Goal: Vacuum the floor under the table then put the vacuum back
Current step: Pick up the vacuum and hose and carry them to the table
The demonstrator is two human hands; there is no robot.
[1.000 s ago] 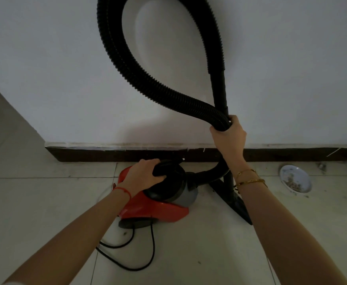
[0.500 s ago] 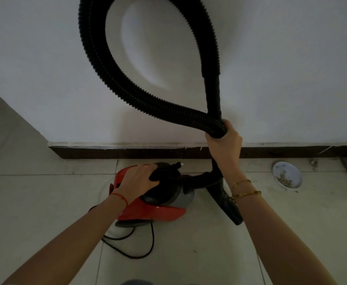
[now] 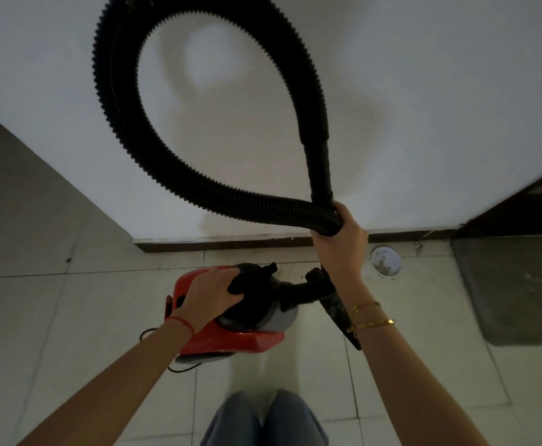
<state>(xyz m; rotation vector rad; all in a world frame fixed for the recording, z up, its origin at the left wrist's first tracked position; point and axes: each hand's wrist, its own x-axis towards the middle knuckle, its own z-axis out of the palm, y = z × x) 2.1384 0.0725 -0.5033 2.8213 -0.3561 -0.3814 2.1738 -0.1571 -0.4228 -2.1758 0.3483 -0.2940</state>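
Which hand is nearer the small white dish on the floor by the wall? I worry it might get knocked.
Right. The right hand grips the looped hose just left of and above the dish; the left hand holds the vacuum handle, farther left.

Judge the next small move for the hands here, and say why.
Probably lower the right hand to lay the looped hose down by the vacuum. The left hand grips the vacuum's top handle, the body sits on the floor tiles near the wall, and the hose is held high in a loop, so only stowing the hose seems left.
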